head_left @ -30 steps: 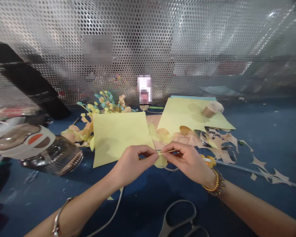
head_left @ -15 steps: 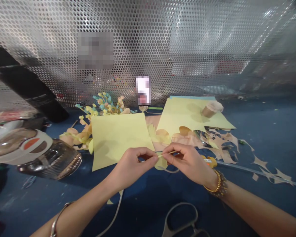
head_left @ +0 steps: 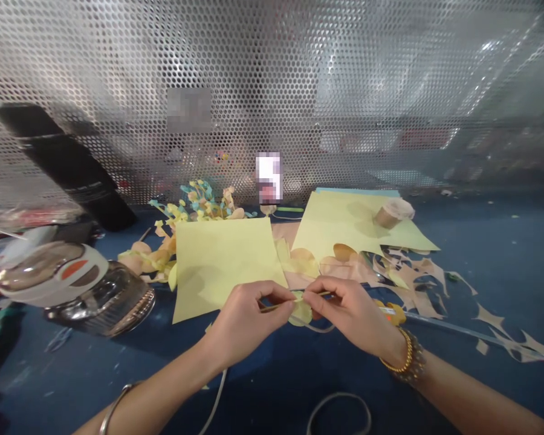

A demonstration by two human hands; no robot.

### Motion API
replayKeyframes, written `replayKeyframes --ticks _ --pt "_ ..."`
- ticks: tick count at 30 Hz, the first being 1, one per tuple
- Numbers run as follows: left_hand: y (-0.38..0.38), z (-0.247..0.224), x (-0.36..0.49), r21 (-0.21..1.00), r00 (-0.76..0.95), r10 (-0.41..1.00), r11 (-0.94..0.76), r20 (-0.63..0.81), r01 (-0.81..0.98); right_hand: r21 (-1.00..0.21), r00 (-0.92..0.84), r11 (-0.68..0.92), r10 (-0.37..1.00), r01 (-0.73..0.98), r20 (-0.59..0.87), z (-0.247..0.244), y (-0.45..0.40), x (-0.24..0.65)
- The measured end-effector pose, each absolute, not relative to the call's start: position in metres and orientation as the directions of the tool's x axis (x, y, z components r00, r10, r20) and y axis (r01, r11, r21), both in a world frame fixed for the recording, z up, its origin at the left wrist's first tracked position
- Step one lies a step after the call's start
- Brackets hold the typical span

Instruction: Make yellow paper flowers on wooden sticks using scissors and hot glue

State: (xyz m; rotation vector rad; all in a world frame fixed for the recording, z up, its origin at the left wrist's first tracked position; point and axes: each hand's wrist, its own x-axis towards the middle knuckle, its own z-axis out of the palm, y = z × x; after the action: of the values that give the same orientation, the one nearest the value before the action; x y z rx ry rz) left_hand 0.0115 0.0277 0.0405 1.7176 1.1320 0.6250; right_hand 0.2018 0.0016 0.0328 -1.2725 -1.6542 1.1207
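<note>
My left hand (head_left: 251,314) and my right hand (head_left: 351,311) meet at the centre, fingertips pinched close together on a thin yellow-green strip (head_left: 298,297). Just below the fingertips is a round yellow-green paper piece (head_left: 303,311); whether it is attached to the strip cannot be made out. A large yellow-green sheet (head_left: 226,260) lies behind my left hand. Beyond my right hand are round paper petals (head_left: 301,261) on a pink sheet. A yellow glue gun (head_left: 392,313), with a clear glue stick, lies beside my right wrist.
At the left stand a glass jar (head_left: 104,305) and a black box (head_left: 84,175). Paper flowers (head_left: 199,199) lie behind the sheet. More sheets (head_left: 335,217) hold a tape roll (head_left: 392,212). Paper scraps (head_left: 424,278) lie right, scissors (head_left: 340,399) in front, a phone (head_left: 269,178) at the back.
The whole view has shifted, so things appear slightly lower and further right. My hands remain together at the strip, with the fingertips slightly repositioned.
</note>
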Motion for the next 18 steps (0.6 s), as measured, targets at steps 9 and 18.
replayKeyframes --ticks 9,18 --pt "0.0278 0.0389 0.0118 0.919 0.457 0.884 -0.095 -0.099 0.384 -0.916 -0.229 0.133 0.972 0.378 0.047 0.0303 -0.0022 0.1986" --pt "0.0271 0.0415 0.0124 0.905 0.449 0.885 -0.087 -0.121 0.416 -0.911 -0.231 0.126 0.972 0.393 0.035 0.0336 -0.0034 0.1973"
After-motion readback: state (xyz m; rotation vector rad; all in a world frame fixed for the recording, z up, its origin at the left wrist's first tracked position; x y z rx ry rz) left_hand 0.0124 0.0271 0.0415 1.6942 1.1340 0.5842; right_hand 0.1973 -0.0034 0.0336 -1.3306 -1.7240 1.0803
